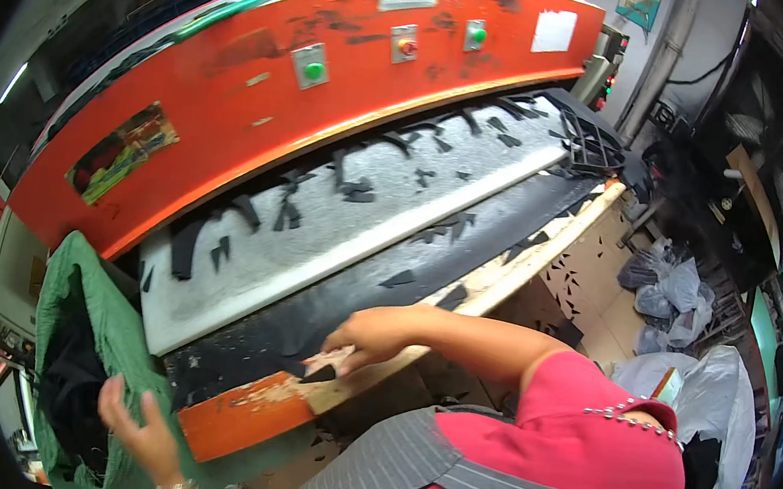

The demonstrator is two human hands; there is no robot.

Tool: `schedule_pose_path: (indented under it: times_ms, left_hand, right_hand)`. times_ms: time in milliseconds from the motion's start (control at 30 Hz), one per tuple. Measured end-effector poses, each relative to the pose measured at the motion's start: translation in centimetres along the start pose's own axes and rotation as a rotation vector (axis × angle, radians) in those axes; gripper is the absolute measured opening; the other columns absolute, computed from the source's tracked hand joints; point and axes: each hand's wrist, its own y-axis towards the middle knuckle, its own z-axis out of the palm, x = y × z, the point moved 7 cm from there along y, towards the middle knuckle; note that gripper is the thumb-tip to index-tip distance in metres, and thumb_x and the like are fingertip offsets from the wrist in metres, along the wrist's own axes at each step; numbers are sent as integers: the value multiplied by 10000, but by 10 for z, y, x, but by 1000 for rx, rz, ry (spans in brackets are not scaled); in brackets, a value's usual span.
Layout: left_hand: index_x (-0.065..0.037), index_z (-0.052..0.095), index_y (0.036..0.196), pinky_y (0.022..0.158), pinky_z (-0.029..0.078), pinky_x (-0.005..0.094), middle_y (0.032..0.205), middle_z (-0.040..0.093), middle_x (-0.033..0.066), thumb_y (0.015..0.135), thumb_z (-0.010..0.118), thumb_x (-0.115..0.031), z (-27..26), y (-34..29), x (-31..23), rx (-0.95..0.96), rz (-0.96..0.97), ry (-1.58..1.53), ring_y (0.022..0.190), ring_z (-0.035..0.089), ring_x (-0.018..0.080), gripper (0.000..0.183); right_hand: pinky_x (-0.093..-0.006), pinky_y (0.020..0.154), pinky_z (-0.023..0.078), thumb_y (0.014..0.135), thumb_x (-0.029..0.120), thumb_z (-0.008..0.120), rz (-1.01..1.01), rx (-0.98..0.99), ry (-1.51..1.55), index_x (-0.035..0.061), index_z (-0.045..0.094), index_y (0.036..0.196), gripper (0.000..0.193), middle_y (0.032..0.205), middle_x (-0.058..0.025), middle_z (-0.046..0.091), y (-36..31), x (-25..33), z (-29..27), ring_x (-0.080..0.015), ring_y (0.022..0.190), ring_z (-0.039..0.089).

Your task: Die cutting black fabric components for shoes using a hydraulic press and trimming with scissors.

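Note:
My right hand (pixel 377 337) is over the near edge of a large orange press, its fingers bent down and closed on a small dark pointed black scrap (pixel 321 374). Under it, the wooden edge (pixel 273 392) is worn and partly painted orange. My left hand (pixel 141 430) holds nothing, its fingers apart, beside the opening of a green woven sack (pixel 65 279). Dark material (pixel 77 379) fills that sack. A white cutting board (pixel 311 284) lies in the press, with several black offcuts (pixel 356 189) scattered along it.
The orange press body (pixel 233 113) spans the far side, with green and red buttons on its front. A black wire basket (pixel 593 143) sits at the board's right end. Black scraps litter the tiled floor (pixel 599 266). Plastic bags (pixel 678 289) stand at the right, near a large fan (pixel 776 123).

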Motion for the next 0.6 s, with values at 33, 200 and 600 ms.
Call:
schedule_pose_path:
  times_ms: [33, 200, 600]
  left_hand:
    - [-21, 525, 1227, 1044, 310, 446, 1294, 455, 176, 845, 619, -149, 39, -6, -30, 95, 1, -41, 1247, 402, 325, 413]
    - [-157, 236, 1461, 1087, 170, 573, 1480, 163, 315, 755, 683, -509, 195, -87, -121, 880, -300, 79, 1386, 146, 445, 907]
    - [-166, 187, 1485, 1103, 135, 568, 1518, 147, 240, 810, 512, -645, 260, -107, -262, 1294, -196, 117, 1420, 100, 376, 890]
  right_hand:
    - [-422, 897, 455, 847, 423, 618, 60, -135, 30, 21, 559, 1209, 544, 1129, -210, 617, -49, -31, -5, -375, 1056, 578]
    - [-398, 887, 471, 867, 385, 609, 322, -513, -20, 24, 571, 1190, 486, 1116, -206, 629, -258, -128, -13, -364, 1029, 603]
    - [-391, 889, 478, 851, 296, 646, 494, -846, 147, 10, 595, 1147, 414, 1084, -196, 639, -403, -173, -23, -336, 1018, 609]
